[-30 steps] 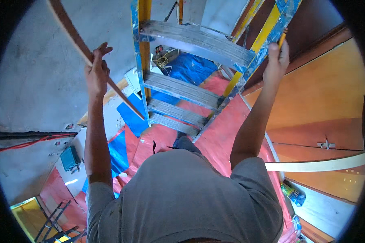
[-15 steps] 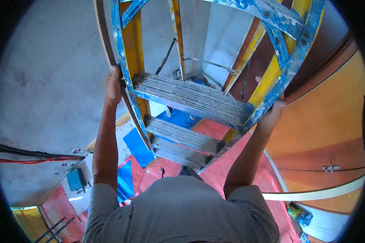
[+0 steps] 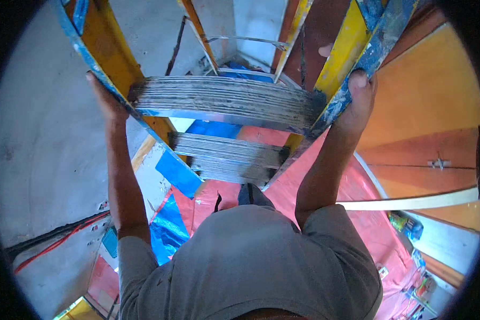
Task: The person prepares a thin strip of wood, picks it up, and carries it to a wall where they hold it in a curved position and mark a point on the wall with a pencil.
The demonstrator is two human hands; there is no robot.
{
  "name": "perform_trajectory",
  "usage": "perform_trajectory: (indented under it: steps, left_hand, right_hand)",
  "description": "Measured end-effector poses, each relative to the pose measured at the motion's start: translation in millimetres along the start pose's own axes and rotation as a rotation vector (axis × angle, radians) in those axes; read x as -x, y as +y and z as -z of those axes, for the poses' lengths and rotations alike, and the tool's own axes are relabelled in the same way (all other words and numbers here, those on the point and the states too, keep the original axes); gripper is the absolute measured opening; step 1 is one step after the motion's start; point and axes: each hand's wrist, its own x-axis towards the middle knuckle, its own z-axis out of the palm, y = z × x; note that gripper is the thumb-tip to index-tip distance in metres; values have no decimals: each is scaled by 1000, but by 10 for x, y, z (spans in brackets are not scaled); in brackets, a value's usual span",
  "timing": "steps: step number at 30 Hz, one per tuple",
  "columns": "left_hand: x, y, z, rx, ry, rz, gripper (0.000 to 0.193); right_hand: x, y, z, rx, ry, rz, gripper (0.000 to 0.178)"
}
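Observation:
A paint-spattered yellow and blue stepladder (image 3: 224, 101) stands in front of me, with grey ribbed treads. My left hand (image 3: 111, 102) is against the outer edge of its left rail, partly hidden behind the blue edge. On the other side, my right hand (image 3: 357, 104) grips the right rail, thumb over the blue front edge. A fingertip shows past that rail's inner side. Between the hands lies the top visible tread (image 3: 224, 101), with lower treads (image 3: 226, 146) beneath it.
Close on the left is a bare grey wall (image 3: 42, 122) with black and red cables (image 3: 64, 234). Orange panels (image 3: 426, 112) and a curved white strip (image 3: 410, 202) are at right. Pink sheeting (image 3: 352, 181) and blue sheeting (image 3: 168, 229) cover the floor.
The ladder's left rail now leans farther left in view. My left hand has shifted left, my right hand slightly up. The long brown strip beside my left hand no longer shows.

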Motion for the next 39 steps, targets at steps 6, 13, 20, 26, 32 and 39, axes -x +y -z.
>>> perform_trajectory:
  steps: [6, 13, 20, 26, 32, 39]
  left_hand:
    - [71, 24, -104, -26, -43, 34, 93]
    - [13, 10, -54, 23, -95, 6, 85]
    - [324, 350, -51, 30, -192, -2, 86]
    - [635, 362, -270, -102, -233, -1, 75]
    - [1238, 466, -599, -134, -149, -62, 74]
    - [1510, 452, -878, -111, -171, -15, 69]
  right_hand:
    - [144, -131, 10, -34, 108, -10, 76]
    - [350, -511, -96, 81, 179, -78, 94]
    - [855, -1371, -417, 203, 343, 70, 86]
    - [1382, -1896, -78, 191, 425, 47, 79]
    - [1881, -2192, 542, 177, 298, -27, 91]
    - [1944, -2040, 832, 178, 331, -24, 85]
